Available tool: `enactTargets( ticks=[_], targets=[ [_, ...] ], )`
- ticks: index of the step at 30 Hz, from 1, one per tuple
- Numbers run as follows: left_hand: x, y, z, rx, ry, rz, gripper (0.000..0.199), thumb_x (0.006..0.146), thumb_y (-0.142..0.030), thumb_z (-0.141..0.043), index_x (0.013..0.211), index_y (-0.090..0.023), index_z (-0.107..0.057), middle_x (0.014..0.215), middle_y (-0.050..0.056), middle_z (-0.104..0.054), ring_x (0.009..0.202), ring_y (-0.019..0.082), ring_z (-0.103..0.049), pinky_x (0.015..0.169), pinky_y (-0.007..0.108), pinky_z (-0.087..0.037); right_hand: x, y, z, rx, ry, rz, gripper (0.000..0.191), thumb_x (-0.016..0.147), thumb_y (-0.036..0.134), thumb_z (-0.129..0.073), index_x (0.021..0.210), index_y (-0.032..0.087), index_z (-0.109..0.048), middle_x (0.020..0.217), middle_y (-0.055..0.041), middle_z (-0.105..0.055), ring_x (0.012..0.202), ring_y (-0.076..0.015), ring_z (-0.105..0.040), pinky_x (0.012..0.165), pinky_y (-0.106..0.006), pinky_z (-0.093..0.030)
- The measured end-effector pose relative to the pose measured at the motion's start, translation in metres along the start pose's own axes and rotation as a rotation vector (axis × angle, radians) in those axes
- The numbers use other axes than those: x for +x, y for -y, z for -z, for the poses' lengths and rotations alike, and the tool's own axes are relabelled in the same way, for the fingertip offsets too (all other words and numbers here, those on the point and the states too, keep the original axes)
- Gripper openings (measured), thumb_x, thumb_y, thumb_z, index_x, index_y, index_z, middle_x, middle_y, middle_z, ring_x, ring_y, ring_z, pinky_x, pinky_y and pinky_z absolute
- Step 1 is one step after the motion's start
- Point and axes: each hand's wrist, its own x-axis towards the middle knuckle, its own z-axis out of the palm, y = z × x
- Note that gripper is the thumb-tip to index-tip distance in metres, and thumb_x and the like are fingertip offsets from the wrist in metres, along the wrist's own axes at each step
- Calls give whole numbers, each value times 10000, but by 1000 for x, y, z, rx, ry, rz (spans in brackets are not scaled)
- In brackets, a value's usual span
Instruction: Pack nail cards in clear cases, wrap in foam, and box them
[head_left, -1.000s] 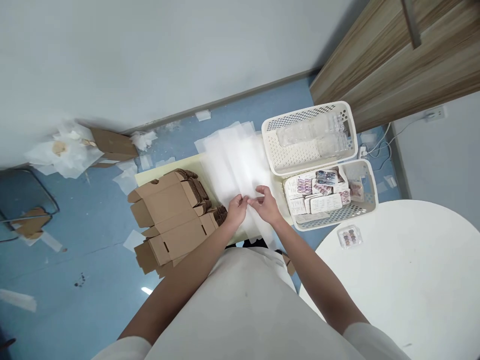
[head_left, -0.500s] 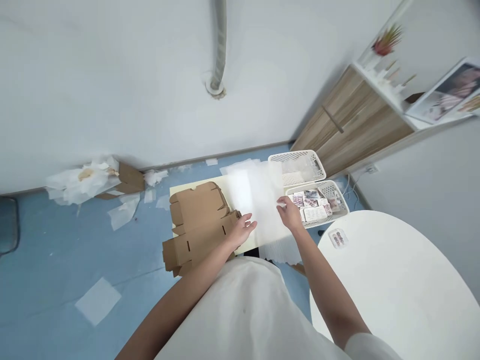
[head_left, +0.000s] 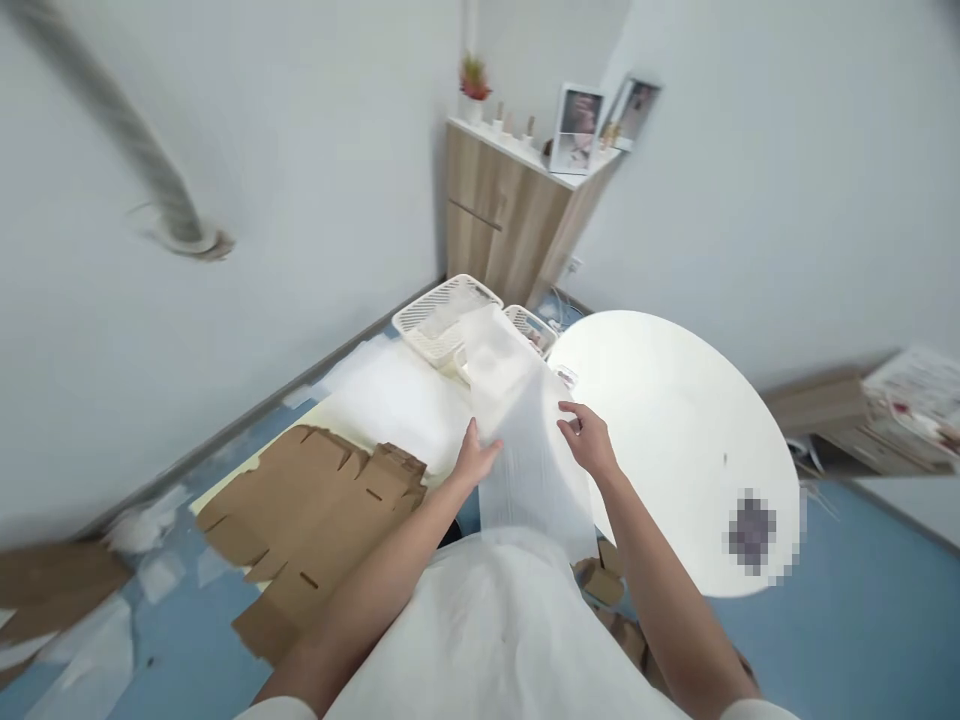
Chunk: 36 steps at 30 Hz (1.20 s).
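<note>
Round white tabletop (head_left: pixel 675 430) is partly overlapped by translucent sheet (head_left: pixel 525 485), being handled between left hand (head_left: pixel 474 460), opened near one edge, and right hand (head_left: pixel 592 440), half-curled; grip can't be told. Even edge support seems called for.

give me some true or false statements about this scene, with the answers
1. The thin white sheet is between the left hand and the right hand. True.
2. The round table is on the left side of the view. False: the round table is on the right.
3. The flat cardboard is nearer the left hand than the right hand. True.
4. The plant is on the floor. False: the plant stands on top of the cabinet.
5. The fingers of the left hand are spread apart. True.
</note>
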Motion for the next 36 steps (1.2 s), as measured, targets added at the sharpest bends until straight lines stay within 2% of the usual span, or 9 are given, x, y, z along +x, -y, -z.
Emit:
enactTargets(
  ticks=[3, 6, 9, 12, 18, 24, 27, 31, 36],
  targets=[
    [7, -7, -35, -23, 72, -61, 742, 738, -293, -575, 1348, -172, -171, 1289, 148, -407, 1115, 203, -479, 901, 316, -387, -24, -31, 22, 35, -121, -123, 365, 748, 311, -456, 1088, 204, -534, 947, -56, -616, 624, -143, -529, 680, -352, -450],
    [11, -15, -69, 3, 185, -95, 749, 730, -248, -574, 1351, -178, -161, 1153, 127, -506, 843, 151, -591, 758, 292, -450, -45, -65, 39, 71, -241, -220, 393, 736, 313, -472, 1112, 206, -516, 1084, -72, -585, 637, -138, -538, 705, -361, -455],
    [14, -21, -102, 42, 266, -110, 742, 718, -236, -577, 1342, -181, -178, 1079, 105, -538, 641, 92, -558, 644, 256, -452, -61, -100, 52, 96, -347, -336, 442, 726, 315, -489, 1152, 199, -486, 1164, -87, -548, 670, -142, -545, 722, -363, -456],
    [16, -23, -134, 87, 311, -94, 716, 718, -224, -562, 1332, -178, -196, 1058, 94, -541, 550, 52, -487, 592, 224, -433, -70, -133, 62, 117, -398, -436, 478, 724, 305, -487, 1188, 195, -458, 1183, -93, -534, 741, -160, -557, 744, -366, -452],
    [25, -30, -187, 335, 383, -95, 583, 714, -215, -548, 1267, -226, -365, 1017, 54, -557, 575, 65, -471, 622, 230, -428, -72, -198, 72, 174, -374, -551, 517, 727, 266, -480, 1235, 202, -409, 1206, -86, -503, 875, -178, -560, 786, -359, -454],
    [41, -40, -232, 632, 423, -120, 417, 741, -222, -516, 1158, -209, -517, 1056, 73, -564, 791, 153, -526, 749, 300, -434, -70, -258, 71, 115, -292, -580, 576, 747, 228, -458, 1303, 237, -309, 1224, -80, -452, 1038, -214, -493, 857, -393, -431],
    [47, -36, -248, 747, 438, -140, 421, 746, -208, -507, 1167, -201, -507, 1061, 78, -557, 827, 170, -532, 785, 325, -434, -69, -274, 68, 6, -272, -585, 585, 740, 203, -470, 1303, 231, -312, 1319, -100, -356, 1192, -270, -349, 906, -446, -380],
    [48, -30, -257, 885, 459, -194, 448, 751, -236, -513, 1195, -193, -470, 1033, 84, -539, 879, 198, -527, 819, 356, -425, -70, -273, 59, -186, -287, -546, 555, 753, 167, -463, 1290, 222, -334, 1442, -103, -144, 1299, -315, -152, 957, -510, -263],
    [40, -33, -262, 1041, 428, -303, 485, 767, -262, -498, 1240, -199, -408, 1182, 119, -442, 1078, 263, -438, 884, 415, -374, -75, -264, 43, -228, -110, -423, 474, 812, 212, -405, 1283, 200, -352, 1427, -111, -227, 1317, -262, -160, 1002, -480, -181]
  ],
)
